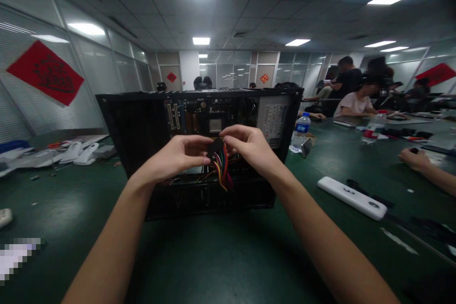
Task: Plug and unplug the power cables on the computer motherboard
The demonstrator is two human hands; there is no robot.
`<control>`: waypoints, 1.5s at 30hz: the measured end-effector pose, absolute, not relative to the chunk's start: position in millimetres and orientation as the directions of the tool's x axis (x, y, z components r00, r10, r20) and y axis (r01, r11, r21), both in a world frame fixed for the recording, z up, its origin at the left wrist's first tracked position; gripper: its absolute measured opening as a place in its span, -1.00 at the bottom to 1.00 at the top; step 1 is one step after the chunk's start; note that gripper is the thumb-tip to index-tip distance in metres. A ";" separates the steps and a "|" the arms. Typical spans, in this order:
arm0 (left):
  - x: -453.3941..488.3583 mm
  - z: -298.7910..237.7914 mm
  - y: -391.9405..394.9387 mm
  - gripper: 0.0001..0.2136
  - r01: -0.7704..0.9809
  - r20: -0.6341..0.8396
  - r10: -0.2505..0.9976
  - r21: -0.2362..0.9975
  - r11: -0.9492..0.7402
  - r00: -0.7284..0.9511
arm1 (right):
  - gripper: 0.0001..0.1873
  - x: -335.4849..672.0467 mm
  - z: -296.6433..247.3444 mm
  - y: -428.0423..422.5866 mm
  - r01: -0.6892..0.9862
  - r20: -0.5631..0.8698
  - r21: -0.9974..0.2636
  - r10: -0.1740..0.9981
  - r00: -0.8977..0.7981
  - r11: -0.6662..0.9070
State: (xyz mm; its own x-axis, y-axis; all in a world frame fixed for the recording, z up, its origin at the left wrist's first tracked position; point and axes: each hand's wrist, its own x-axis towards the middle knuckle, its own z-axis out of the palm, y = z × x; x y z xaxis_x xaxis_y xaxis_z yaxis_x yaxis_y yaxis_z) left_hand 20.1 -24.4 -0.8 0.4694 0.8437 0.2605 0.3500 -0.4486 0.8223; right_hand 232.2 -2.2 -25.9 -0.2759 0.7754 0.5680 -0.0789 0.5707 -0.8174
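An open black computer case [135, 128] lies on its side on the dark green table [221, 256], its motherboard [199, 114] and power supply [272, 121] showing. In front of the opening, my left hand [180, 154] and my right hand [245, 145] both pinch a black connector [216, 148]. A bundle of red, yellow and green wires [223, 171] hangs from the connector down into the case. Both hands have their fingers closed on it.
A white power strip [351, 198] lies to the right, with another person's hand [413, 157] beyond it. A water bottle [301, 133] stands beside the case. White parts [76, 152] are scattered at the left. Several people sit at the far right.
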 end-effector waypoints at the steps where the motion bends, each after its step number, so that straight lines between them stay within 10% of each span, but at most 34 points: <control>1: 21.4 -2.2 -24.5 -0.51 0.334 0.244 0.831 0.831 -0.445 0.500 | -0.84 230.9 -27.0 -1.9 -0.056 0.569 -0.814 0.773 -0.278 0.579; 45: 23.9 -1.9 -23.0 -0.63 0.370 0.382 0.821 0.755 -0.542 0.424 | -0.59 234.3 -30.9 -6.3 -0.033 0.478 -0.840 0.709 -0.518 0.542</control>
State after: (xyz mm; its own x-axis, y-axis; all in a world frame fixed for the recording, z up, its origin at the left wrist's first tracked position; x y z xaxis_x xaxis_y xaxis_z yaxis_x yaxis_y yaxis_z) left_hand 23.9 -23.0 -1.9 0.4235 0.8213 0.3823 0.3700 -0.5420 0.7546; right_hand 234.3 -6.3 -30.9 -0.5183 0.7093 0.4779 -0.0330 0.5418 -0.8399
